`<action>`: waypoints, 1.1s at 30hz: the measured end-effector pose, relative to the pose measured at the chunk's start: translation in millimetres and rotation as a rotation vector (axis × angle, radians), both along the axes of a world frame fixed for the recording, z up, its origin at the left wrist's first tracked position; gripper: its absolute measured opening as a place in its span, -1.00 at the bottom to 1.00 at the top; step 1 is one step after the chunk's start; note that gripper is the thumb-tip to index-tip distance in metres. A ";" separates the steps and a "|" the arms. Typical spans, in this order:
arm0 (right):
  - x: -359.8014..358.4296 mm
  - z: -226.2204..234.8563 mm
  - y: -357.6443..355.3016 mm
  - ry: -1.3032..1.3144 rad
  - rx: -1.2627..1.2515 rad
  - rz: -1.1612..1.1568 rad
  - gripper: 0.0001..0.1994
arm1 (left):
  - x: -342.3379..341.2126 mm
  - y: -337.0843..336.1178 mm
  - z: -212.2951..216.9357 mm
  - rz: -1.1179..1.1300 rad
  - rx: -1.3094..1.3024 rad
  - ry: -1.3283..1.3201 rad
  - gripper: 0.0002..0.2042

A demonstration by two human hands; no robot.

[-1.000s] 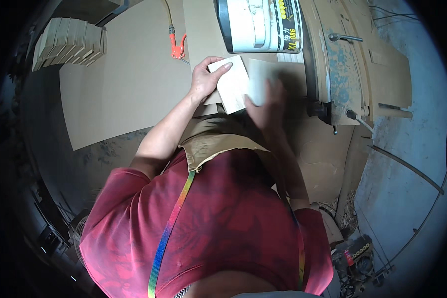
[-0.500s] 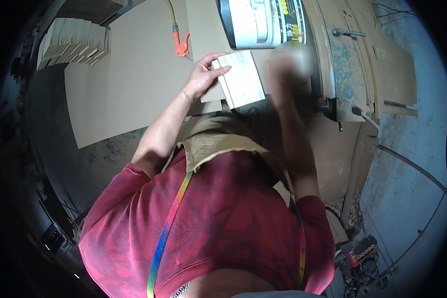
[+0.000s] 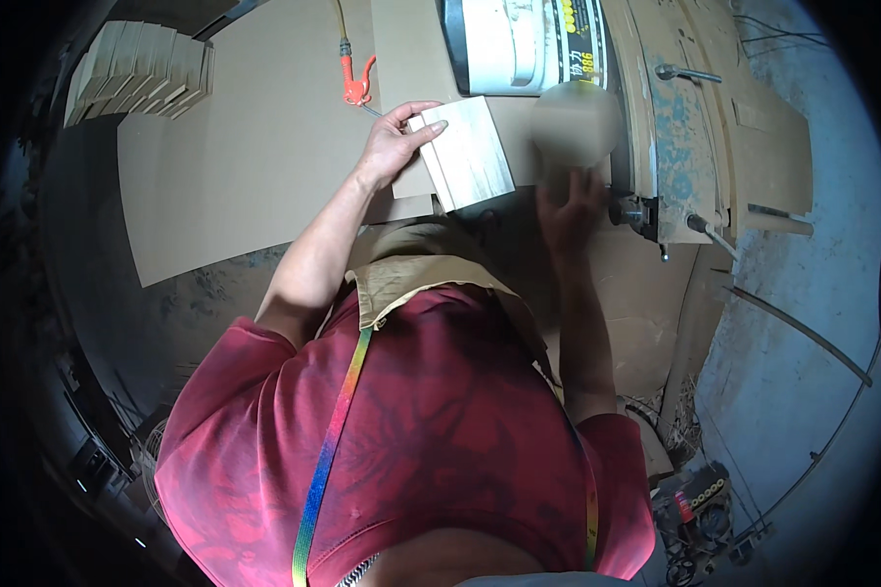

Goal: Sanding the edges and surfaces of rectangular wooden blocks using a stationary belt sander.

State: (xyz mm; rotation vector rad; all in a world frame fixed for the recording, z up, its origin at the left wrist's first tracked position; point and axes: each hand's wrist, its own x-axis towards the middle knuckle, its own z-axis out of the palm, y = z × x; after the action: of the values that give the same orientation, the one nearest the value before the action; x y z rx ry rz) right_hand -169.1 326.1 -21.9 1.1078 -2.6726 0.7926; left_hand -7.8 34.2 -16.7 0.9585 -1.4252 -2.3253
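My left hand [image 3: 394,147] grips a pale square wooden board [image 3: 465,152] by its left edge, thumb on the top face and fingers underneath. The board is tilted and held near the front of the bench. On the right, my right hand [image 3: 570,207] is in shadow and partly blurred, just below a round grey-brown disc-shaped thing [image 3: 575,124]. Whether the hand touches or holds this disc cannot be made out. Its kind is unclear too.
A white tub [image 3: 504,44] with a dark label lies behind the board. An orange air blow gun [image 3: 357,86] on a hose rests on the cardboard-covered bench [image 3: 255,147]. Stacked wooden boards [image 3: 142,68] stand far left. A worn machine [image 3: 685,147] with metal levers is at right.
My right hand has drawn back toward me from over the round thing. The board in my left hand has shifted slightly left. The round thing looks darker now.
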 end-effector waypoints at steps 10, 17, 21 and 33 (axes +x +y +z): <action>-23.6 5.3 -91.7 0.037 -0.085 0.062 -0.46 | -23.6 16.8 12.0 -0.031 -0.156 -0.182 -0.58; 39.2 14.9 -33.2 -0.143 -0.060 0.096 -0.26 | -18.0 12.7 2.8 0.025 -0.198 -0.175 -0.57; -17.6 -22.1 9.9 0.213 0.113 -0.070 -0.32 | -7.5 3.8 9.0 0.023 0.008 -0.036 -0.56; 20.9 17.1 -83.4 -0.256 0.086 0.175 -0.44 | -30.1 21.6 7.5 -0.004 -0.178 -0.144 -0.55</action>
State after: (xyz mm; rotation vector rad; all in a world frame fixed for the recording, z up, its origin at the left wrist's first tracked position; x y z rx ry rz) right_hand -148.2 242.7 -4.7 1.3611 -2.8710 0.9119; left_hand -37.9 55.9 -9.2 1.0889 -1.6586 -2.1249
